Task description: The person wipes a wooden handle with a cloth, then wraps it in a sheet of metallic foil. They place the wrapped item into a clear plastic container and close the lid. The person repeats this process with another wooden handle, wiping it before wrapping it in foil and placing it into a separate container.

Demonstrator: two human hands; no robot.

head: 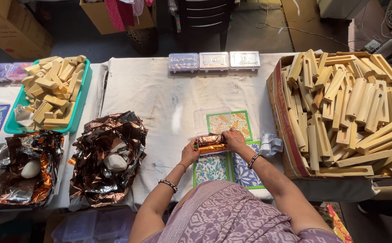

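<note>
We note left hand [189, 153] and right hand [234, 138] both gripping foil-wrapped block [211, 140] above clear box [211, 120]; foil may tear if pinched unevenly.

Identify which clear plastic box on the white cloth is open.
The clear plastic box just beyond the hands, lid off, is open; the three closed boxes sit in a row at the far edge.

On the surface [160, 90], three closed cases [214, 61] sit along the far edge. Near the middle, both hands [214, 144] meet on a wrapped block [211, 140] over an open case [211, 119] and printed cards [245, 168]. A box of blocks [344, 112] stands right; foil heaps [106, 157] and a tray of blocks [52, 92] lie left.
</note>
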